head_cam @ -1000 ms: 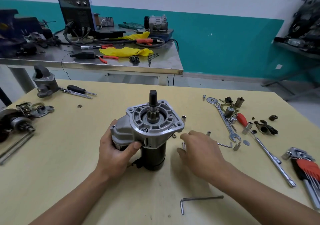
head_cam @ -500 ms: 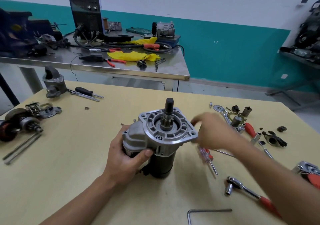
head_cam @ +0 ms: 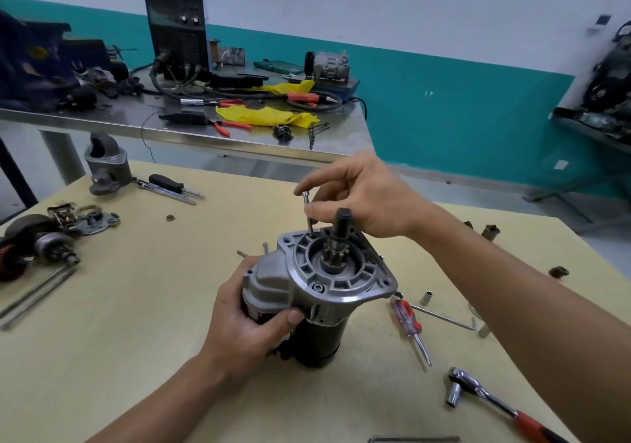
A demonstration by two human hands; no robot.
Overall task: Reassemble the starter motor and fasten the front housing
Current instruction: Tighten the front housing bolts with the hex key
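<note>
While the left hand (head_cam: pixel 246 326) grips the upright starter motor (head_cam: pixel 317 292), the right hand (head_cam: pixel 358 200) pinches a bolt (head_cam: pixel 308 213).

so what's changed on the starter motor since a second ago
The right hand rose from the table, now pinching a bolt upright at a hole on the far edge of the front housing. The left hand still grips the upright starter motor.

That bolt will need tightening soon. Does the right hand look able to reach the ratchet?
Probably yes, once the right hand lets go of the bolt it pinches. The ratchet lies uncovered on the table, right of the motor, on that hand's own side, with nothing between.
</note>
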